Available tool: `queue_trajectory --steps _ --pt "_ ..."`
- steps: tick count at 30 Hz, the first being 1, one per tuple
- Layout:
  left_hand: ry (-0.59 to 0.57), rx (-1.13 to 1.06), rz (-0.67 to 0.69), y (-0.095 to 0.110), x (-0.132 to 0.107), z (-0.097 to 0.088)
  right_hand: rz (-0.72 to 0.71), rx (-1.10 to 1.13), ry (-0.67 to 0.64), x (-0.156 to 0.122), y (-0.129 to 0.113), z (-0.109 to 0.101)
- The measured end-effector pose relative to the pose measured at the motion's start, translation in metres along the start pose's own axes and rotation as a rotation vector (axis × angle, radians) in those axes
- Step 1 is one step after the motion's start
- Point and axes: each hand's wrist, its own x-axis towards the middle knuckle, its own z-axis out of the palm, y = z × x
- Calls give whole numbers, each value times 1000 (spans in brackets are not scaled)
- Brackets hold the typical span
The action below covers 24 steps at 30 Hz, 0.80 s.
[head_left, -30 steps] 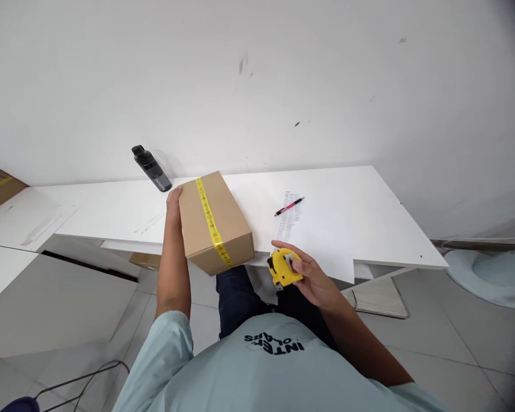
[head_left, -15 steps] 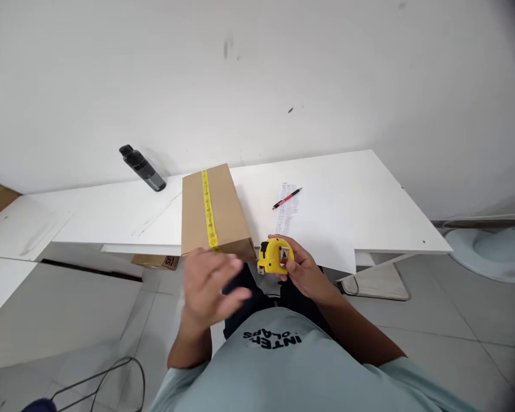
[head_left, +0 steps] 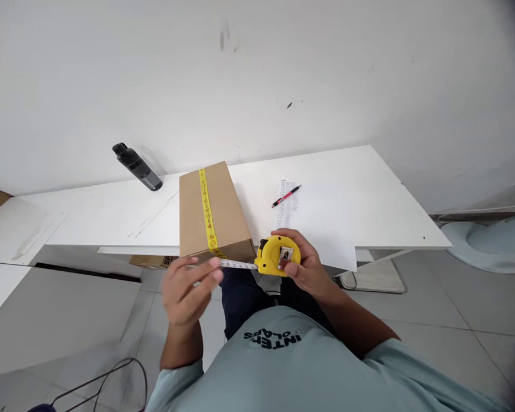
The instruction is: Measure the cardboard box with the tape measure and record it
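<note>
A yellow tape measure is gripped in my right hand, held in front of the table's near edge. A short length of white blade runs out of it to the left. My left hand pinches the free end of that blade between thumb and fingers. Just behind the blade sits a closed cardboard box, sealed along its top with printed yellow tape. The box reaches the table's front edge.
On the white table, a red and black pen lies across a printed sheet, beside a blank white sheet. A dark bottle stands near the wall. Another box shows below the tabletop.
My left hand has moved left and closed on the blade's end, drawing it out of the case. The right hand still holds the tape measure in nearly the same place.
</note>
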Motion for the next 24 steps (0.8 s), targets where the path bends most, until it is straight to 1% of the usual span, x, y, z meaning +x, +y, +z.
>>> queue_trajectory --steps 3,4,5,6,7,9,11,12,15,19,24 --pt "288 252 -121 -42 -7 -13 -115 -83 103 11 -2 -12" --pt "352 328 -181 -56 -10 -18 -165 -118 152 16 -3 -18" --pt "378 388 -224 -69 -14 -22 -215 -151 200 20 -4 -25" --pt "364 432 -267 -80 -19 -26 -259 -183 240 25 -5 -32" --pt "311 462 -303 -88 -24 -29 -293 -214 271 29 -6 -39" --pt "145 477 -360 -98 -35 -33 -342 -262 307 37 -8 -51" --pt "19 465 -400 -101 -44 -33 -385 -300 320 44 -8 -60" --pt "-8 456 -409 -100 -47 -33 -407 -315 322 48 -8 -62" --pt "1 417 -385 -94 -51 -29 -421 -360 295 55 -7 -62" --pt "-31 278 -313 -79 -43 -24 -364 -460 233 60 0 -53" --pt "-134 18 -349 -55 -35 -12 -349 -531 130 65 11 -35"
